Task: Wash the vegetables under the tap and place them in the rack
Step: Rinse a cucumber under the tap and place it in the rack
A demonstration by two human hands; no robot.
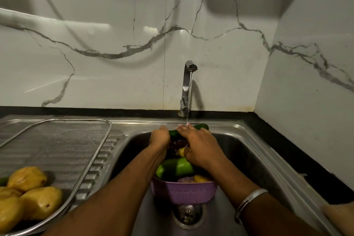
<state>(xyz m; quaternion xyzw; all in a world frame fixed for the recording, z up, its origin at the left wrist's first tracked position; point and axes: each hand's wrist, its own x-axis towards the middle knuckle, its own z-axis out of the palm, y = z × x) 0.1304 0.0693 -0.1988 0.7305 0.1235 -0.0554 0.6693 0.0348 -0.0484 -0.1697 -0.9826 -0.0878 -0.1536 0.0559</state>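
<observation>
Yellow potatoes (28,195) heaped in mesh rack (57,140), well left of left hand (160,137). Purple basket (183,191) of vegetables in sink (249,140) — below both hands. Left hand and right hand (199,147) both curled round dark green cucumber (201,126), held under tap (188,82) stream — water striking right fingers.
</observation>
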